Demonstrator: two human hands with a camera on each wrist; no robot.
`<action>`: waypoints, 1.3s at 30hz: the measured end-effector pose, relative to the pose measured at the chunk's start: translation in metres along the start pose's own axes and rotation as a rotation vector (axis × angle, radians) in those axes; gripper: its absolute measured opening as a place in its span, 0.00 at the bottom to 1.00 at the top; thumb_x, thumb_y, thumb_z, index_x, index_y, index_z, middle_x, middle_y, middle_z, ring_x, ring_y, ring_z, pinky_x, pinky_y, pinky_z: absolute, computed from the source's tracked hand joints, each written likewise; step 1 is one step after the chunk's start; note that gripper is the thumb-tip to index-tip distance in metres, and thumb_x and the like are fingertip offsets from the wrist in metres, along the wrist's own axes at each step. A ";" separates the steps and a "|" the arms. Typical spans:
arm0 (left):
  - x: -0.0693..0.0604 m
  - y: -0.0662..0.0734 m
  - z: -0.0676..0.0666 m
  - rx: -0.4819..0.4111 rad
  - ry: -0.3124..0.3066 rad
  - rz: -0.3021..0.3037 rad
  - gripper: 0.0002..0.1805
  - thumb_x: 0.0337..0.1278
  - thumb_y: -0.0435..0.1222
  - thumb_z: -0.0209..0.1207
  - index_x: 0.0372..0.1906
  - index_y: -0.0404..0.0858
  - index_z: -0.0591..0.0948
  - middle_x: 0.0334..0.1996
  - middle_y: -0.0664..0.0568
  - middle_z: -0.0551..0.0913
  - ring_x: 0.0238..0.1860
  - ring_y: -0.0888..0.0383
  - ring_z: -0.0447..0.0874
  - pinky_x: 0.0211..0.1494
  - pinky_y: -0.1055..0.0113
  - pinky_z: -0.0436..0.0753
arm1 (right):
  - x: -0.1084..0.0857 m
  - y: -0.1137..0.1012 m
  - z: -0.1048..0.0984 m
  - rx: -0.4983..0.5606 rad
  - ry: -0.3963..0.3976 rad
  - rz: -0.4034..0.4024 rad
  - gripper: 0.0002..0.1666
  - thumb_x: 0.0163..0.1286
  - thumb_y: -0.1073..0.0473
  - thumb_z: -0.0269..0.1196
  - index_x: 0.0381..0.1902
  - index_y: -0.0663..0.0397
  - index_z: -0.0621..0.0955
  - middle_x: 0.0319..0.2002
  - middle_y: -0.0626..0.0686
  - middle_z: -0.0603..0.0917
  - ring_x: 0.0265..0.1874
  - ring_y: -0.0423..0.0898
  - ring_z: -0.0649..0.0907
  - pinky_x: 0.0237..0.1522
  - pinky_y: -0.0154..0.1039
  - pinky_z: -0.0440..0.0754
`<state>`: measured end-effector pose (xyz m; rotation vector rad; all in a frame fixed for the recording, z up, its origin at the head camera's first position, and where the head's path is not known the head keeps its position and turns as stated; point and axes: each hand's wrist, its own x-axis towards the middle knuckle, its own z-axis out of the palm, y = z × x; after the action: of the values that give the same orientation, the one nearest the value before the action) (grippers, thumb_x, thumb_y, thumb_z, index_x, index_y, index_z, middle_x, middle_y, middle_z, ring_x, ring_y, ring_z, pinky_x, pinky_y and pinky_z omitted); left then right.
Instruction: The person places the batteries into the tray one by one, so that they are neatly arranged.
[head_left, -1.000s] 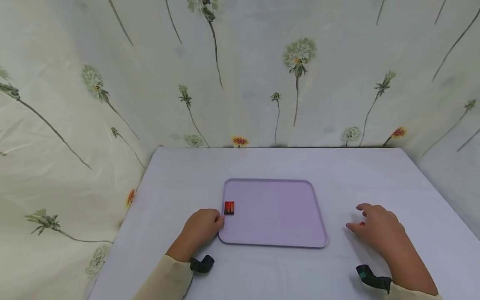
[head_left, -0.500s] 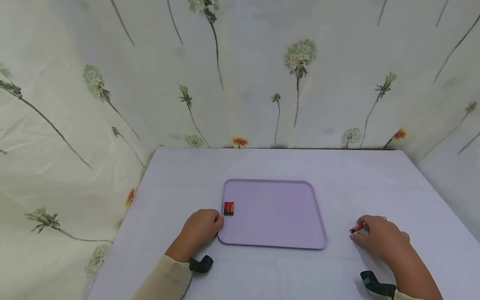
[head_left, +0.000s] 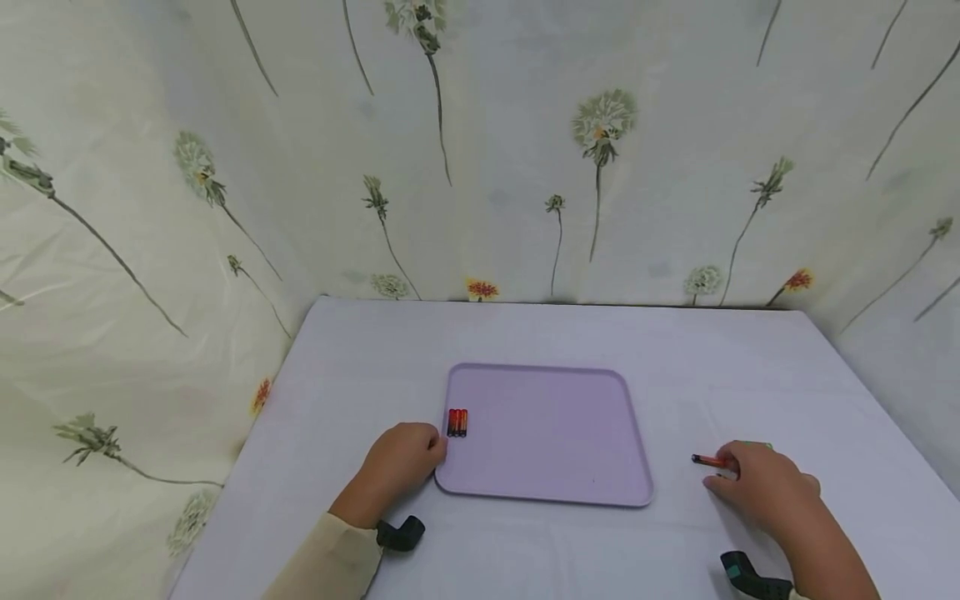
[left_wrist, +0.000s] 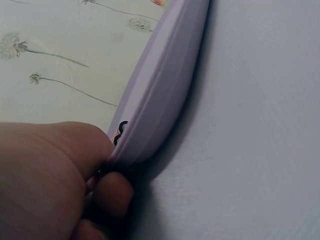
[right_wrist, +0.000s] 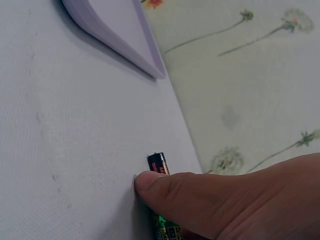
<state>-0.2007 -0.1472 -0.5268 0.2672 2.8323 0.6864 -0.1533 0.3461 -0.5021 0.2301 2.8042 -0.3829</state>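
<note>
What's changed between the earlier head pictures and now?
The right hand has shifted slightly back, and a battery, barely visible at first, now sticks out of its grip toward the tray. Unchanged: the left hand at the tray's left edge, three batteries inside.

Left hand [head_left: 403,454] curled, right hand [head_left: 768,485] pinching

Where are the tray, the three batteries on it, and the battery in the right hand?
Tray [head_left: 547,435], head view: bare floor, about the centre.
Three batteries [head_left: 457,422], head view: casing of the middle one.
Held battery [right_wrist: 158,163], right wrist view: exposed dark end.
</note>
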 end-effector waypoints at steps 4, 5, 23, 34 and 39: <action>-0.001 -0.001 0.000 0.000 -0.003 0.001 0.19 0.74 0.46 0.57 0.22 0.48 0.78 0.17 0.57 0.68 0.23 0.60 0.69 0.29 0.64 0.68 | 0.001 0.003 0.002 0.004 0.002 -0.007 0.27 0.62 0.44 0.76 0.50 0.58 0.85 0.34 0.51 0.83 0.35 0.52 0.79 0.37 0.59 0.69; -0.001 -0.001 0.000 0.000 -0.002 0.003 0.19 0.74 0.46 0.57 0.22 0.47 0.77 0.17 0.57 0.68 0.23 0.60 0.69 0.29 0.64 0.68 | 0.001 0.003 0.003 0.002 0.003 -0.007 0.28 0.62 0.43 0.76 0.50 0.57 0.85 0.34 0.51 0.83 0.35 0.52 0.79 0.36 0.59 0.69; 0.000 -0.003 0.001 0.001 0.014 0.017 0.19 0.73 0.45 0.57 0.21 0.47 0.77 0.17 0.57 0.69 0.23 0.60 0.69 0.28 0.64 0.68 | 0.002 -0.014 0.005 -0.041 0.073 0.090 0.40 0.66 0.23 0.60 0.39 0.58 0.82 0.31 0.55 0.81 0.34 0.55 0.79 0.37 0.63 0.65; 0.000 -0.003 0.001 -0.001 0.015 0.016 0.20 0.73 0.45 0.57 0.20 0.47 0.77 0.17 0.57 0.68 0.22 0.60 0.68 0.28 0.64 0.68 | 0.005 -0.022 0.012 -0.061 0.127 0.145 0.34 0.71 0.32 0.58 0.35 0.61 0.82 0.26 0.57 0.79 0.32 0.58 0.80 0.38 0.68 0.65; 0.000 -0.001 0.001 0.001 0.015 0.008 0.20 0.73 0.45 0.58 0.20 0.47 0.76 0.16 0.57 0.67 0.22 0.60 0.68 0.28 0.64 0.67 | 0.006 -0.025 0.016 -0.079 0.186 0.162 0.32 0.71 0.36 0.57 0.34 0.63 0.81 0.27 0.61 0.79 0.31 0.60 0.79 0.37 0.68 0.64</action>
<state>-0.2005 -0.1481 -0.5283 0.2740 2.8475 0.6921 -0.1598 0.3187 -0.5126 0.4950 2.9465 -0.2227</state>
